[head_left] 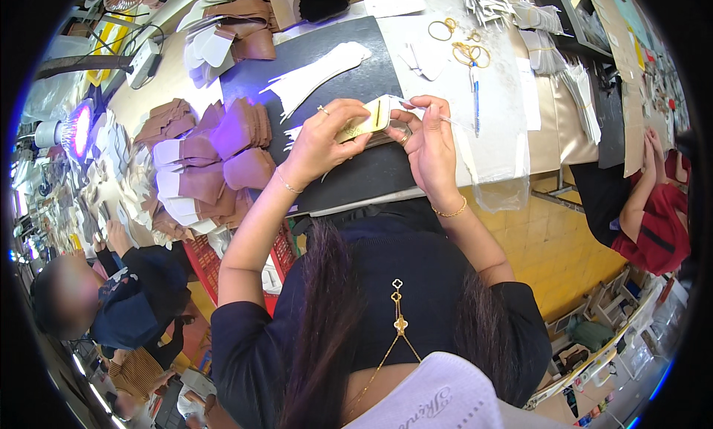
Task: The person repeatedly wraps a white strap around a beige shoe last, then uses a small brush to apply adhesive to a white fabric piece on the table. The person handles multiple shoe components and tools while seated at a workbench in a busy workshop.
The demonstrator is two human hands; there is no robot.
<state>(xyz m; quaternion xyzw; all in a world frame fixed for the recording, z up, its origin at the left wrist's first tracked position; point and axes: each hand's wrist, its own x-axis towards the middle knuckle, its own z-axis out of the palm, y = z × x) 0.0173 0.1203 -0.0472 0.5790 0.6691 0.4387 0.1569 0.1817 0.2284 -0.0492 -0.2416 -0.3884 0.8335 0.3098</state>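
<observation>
Above the near part of a black mat (312, 188), my left hand (327, 141) is closed round a small pale-yellow pad (379, 111) with a dark stripe on it. Right beside it, my right hand (431, 143) pinches a thin, pale, stick-like thing (447, 119), whose end reaches toward the pad's edge; its kind cannot be made out. Part of a flat piece shows below the pad, between the hands. Beyond my left hand, long white cut pieces (321, 73) lie fanned on the mat, and more white tips show beside my wrist.
Stacks of brown and white cut pieces (200, 165) crowd the left. Gold rings (470, 54) and a blue pen (476, 102) lie on the right, near white strip bundles (542, 47). A lit lamp (78, 131) stands far left. Co-workers sit at both sides.
</observation>
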